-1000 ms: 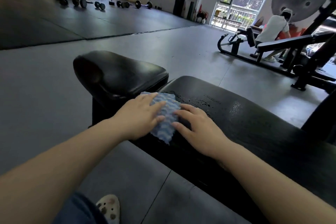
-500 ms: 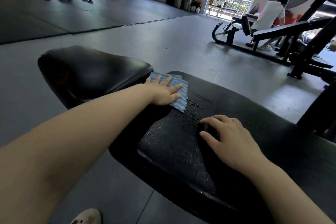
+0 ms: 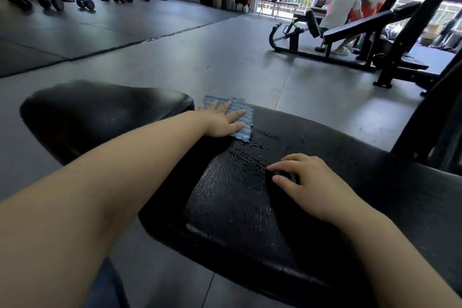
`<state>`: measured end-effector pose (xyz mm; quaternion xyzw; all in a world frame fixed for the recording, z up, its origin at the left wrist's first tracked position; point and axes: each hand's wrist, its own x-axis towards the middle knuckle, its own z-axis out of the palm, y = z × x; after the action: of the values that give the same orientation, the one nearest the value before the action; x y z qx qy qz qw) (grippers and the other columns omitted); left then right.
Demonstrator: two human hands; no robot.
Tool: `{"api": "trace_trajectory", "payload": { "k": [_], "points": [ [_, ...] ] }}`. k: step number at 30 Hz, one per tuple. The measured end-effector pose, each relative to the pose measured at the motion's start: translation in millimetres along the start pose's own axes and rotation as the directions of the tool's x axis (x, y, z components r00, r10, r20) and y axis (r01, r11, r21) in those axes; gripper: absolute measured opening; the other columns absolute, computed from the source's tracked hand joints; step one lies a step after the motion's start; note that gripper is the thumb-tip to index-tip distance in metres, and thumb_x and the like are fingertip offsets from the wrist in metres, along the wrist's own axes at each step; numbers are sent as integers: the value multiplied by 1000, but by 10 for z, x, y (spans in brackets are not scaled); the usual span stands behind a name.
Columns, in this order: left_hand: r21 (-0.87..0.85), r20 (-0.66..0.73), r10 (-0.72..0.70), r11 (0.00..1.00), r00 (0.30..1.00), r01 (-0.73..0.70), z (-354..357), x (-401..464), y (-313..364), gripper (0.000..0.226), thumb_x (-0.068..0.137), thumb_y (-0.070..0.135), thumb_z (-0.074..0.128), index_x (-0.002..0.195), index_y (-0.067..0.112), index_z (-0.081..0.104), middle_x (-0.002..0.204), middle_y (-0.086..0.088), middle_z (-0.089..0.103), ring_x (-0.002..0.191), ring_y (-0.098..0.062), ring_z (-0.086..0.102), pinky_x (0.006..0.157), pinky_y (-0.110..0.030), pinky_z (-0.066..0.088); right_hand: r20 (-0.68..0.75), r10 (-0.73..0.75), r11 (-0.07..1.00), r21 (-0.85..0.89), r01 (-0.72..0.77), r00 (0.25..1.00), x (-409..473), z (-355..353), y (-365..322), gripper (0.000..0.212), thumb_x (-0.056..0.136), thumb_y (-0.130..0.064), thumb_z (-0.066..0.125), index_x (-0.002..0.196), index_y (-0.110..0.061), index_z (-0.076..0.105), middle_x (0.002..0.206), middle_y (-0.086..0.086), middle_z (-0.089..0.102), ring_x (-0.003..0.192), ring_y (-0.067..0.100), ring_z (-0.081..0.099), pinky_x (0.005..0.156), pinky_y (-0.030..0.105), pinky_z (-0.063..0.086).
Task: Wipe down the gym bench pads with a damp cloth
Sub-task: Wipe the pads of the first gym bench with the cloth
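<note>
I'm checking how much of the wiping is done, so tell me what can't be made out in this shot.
Head view, the only one:
- Blue striped cloth: partly hidden under the flat left hand.
- Long black bench pad: cut off by the right and bottom edges; the right hand rests on it, covering part.
- Smaller black seat pad: too dark to tell if it's wet.

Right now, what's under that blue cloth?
The blue cloth lies on the far edge of the long black bench pad, with the left hand pressing flat on top. Nearby pad looks wet; the part the cloth covers is hidden.
</note>
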<state>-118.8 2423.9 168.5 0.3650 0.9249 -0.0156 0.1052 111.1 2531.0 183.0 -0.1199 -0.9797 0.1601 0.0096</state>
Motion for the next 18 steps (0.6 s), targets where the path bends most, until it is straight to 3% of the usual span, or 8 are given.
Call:
{"api": "trace_trajectory", "payload": {
  "k": [4, 12, 18],
  "points": [
    [40, 36, 81, 996, 996, -82, 42, -249, -51, 57, 95, 60, 16, 146, 44, -4, 157, 2, -16, 144, -29, -11, 115, -52, -2, -43, 68, 998, 3, -68, 997, -105, 37, -88, 34, 93, -41, 50, 126, -39, 56, 147, -7, 37, 134, 16, 35, 110, 37, 31],
    [100, 116, 319, 938, 941, -331, 197, -1147, -82, 56, 95, 57, 12, 144, 45, -12, 156, 1, -22, 143, -25, -18, 115, -47, -8, -280, 264, 965, 80, -252, 923, -541, 172, -231, 28, 93, -35, 53, 118, -28, 64, 134, -4, 51, 124, 20, 46, 102, 38, 40],
    [235, 148, 484, 830, 862, -506, 310, -1824, -72, 56, 96, 55, 10, 142, 43, -20, 155, -1, -24, 142, -26, -22, 115, -47, -11, -207, 357, 930, -4, -366, 911, -724, 258, -439, 31, 96, -36, 46, 124, -29, 58, 134, -3, 50, 123, 24, 42, 100, 37, 39]
  ]
}}
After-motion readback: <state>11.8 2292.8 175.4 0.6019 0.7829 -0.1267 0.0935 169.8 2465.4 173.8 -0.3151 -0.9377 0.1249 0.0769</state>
